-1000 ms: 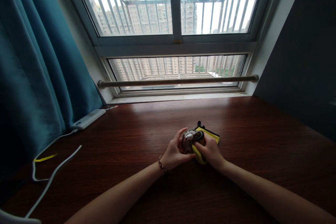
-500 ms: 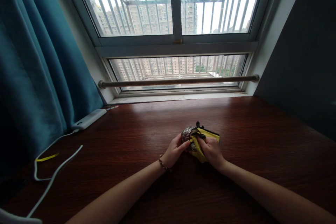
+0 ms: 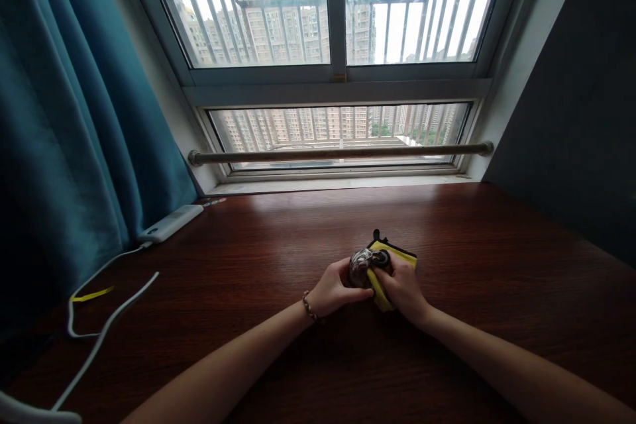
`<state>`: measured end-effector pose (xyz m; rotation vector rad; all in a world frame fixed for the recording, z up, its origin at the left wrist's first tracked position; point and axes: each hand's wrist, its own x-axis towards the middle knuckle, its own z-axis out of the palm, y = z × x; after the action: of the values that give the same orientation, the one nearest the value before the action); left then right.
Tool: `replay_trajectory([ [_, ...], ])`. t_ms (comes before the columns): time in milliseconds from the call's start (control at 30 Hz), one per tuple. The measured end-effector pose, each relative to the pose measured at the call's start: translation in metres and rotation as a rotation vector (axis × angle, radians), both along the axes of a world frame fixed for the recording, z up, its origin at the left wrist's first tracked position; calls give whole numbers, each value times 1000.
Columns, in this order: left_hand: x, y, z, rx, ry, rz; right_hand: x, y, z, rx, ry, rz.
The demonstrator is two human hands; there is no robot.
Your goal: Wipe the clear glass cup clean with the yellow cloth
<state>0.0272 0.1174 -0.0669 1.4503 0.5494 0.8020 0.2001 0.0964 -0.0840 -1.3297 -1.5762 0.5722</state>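
Over the middle of the dark wooden table (image 3: pixel 472 245), both my hands work together on a small round glossy object (image 3: pixel 360 264) with a mottled brown surface. My left hand (image 3: pixel 334 290), with a bead bracelet at the wrist, is closed around its left side. My right hand (image 3: pixel 403 288) is closed on a yellow cloth with a black edge (image 3: pixel 392 253), pressing the cloth against the object's right side. The cloth's far part lies on the table behind my fingers.
A white power strip (image 3: pixel 171 222) lies at the table's back left, its white cable (image 3: pixel 99 338) trailing toward the near left edge past a yellow tag (image 3: pixel 92 293). A teal curtain (image 3: pixel 64 132) hangs left. A metal rail (image 3: pixel 338 154) crosses the barred window behind.
Both hands have kept turning and rubbing the round object with the cloth; the cloth fold shifted over it and back, and my left fingers closed more tightly round it.
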Motion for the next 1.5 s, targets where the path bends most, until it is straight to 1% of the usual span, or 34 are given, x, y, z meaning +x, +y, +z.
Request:
replay_trajectory([
  [133, 3, 1, -4, -36, -94, 106, 2, 1, -1, -12, -14, -9],
  [233, 1, 2, -6, -80, -139, 155, 4, 2, -2, -25, -20, -16],
  [300, -2, 1, -5, -103, -80, 176, 3, 1, -3, -36, -18, -17],
  [400, -5, 0, 0, -65, 16, 192, 1, 0, -2, -35, -23, 1],
  [533, -6, -2, 3, -60, 68, 140, -1, -2, -2, 27, -84, 13],
  [667, -6, -1, 0, -83, 95, 158, -1, -3, -3, -1, -100, 35],
  [733, -6, 1, -3, -106, 82, 146, 0, -3, -2, -19, -27, 49],
  [800, -7, 4, -5, -158, 39, 96, 2, -1, -2, -35, 91, 49],
  [900, -7, 8, -5, -235, -79, -8, 6, 5, -4, -86, 270, 35],
  [967, -6, 9, -5, -239, -146, -39, 8, 10, -6, -145, 386, 56],
  [1033, -4, 10, -5, -229, -177, -18, 10, 13, -7, -199, 477, 96],
  [1133, -2, 10, -8, -237, -155, 67, 10, 14, -8, -226, 545, 125],
  [1267, -1, 10, -10, -236, -160, 161, 6, 11, -5, -208, 543, 147],
  [1367, -1, 11, -11, -153, -185, 151, 3, 8, 0, -182, 522, 213],
  [1433, -1, 12, -11, -57, -165, 172, 1, 6, 2, -102, 473, 305],
  [1500, -2, 12, -10, 1, -119, 250, 0, 4, 4, 43, 378, 398],
])
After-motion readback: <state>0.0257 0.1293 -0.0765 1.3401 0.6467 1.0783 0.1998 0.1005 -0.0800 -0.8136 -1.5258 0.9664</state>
